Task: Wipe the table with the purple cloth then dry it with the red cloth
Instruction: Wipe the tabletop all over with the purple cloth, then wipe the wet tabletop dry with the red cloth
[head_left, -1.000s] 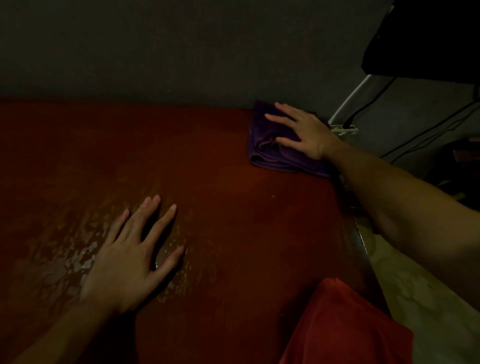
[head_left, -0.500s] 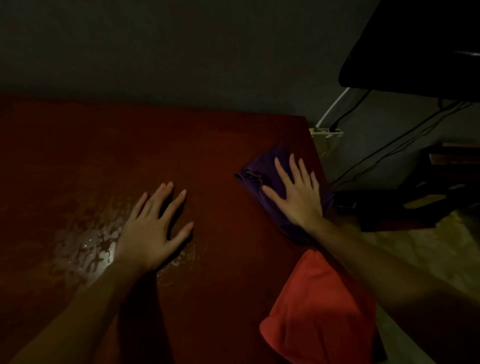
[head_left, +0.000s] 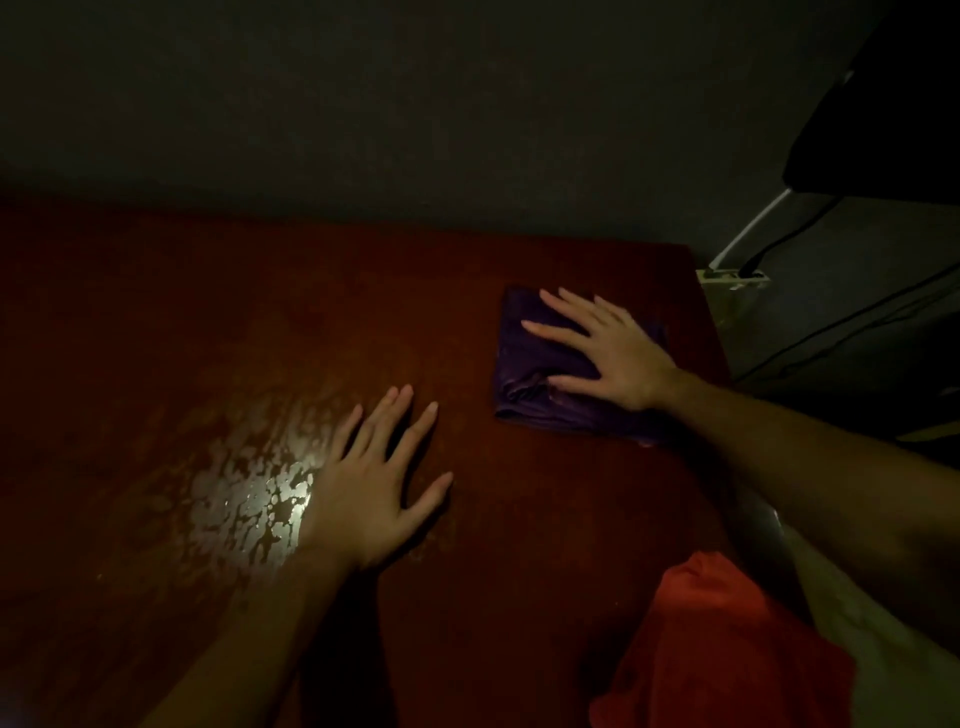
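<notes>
The folded purple cloth (head_left: 530, 384) lies on the dark red table (head_left: 311, 332) toward its far right part. My right hand (head_left: 608, 351) presses flat on the cloth with fingers spread and straight. My left hand (head_left: 371, 483) rests flat on the table near the middle, fingers spread, just right of a shiny wet patch (head_left: 244, 493). The red cloth (head_left: 727, 649) lies bunched at the table's near right corner, partly over the edge and untouched.
A dark wall runs along the table's far edge. To the right of the table are a white power strip (head_left: 732, 278) with cables on the floor and a black object (head_left: 883, 114) overhead. The table's right edge is close to my right forearm.
My right hand has slid the purple cloth from the far right corner toward me along the right edge, then back away and to the left. My left hand stays flat on the table.
</notes>
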